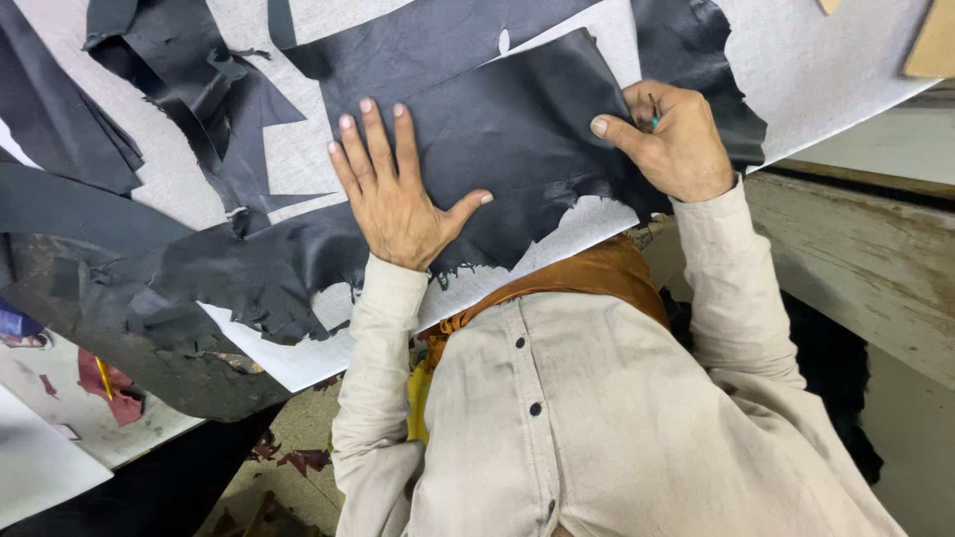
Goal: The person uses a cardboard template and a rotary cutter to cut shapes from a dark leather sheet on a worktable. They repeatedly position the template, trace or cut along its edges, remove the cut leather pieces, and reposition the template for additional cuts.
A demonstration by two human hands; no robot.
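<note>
A black leather piece (pixel 517 129) with ragged edges lies on a pale grey cutting board (pixel 816 60). My left hand (pixel 393 189) is pressed flat on the leather, fingers spread. My right hand (pixel 671 139) pinches the leather's right edge between thumb and fingers and also holds a thin green-tipped tool (pixel 654 111). Both sleeves are cream coloured.
More black leather scraps (pixel 199 89) lie at the left and top of the board, and a dark strip (pixel 70 209) crosses the left edge. A worn white bench (pixel 865 259) stands at the right. Reddish scraps (pixel 109 383) lie on a lower surface at bottom left.
</note>
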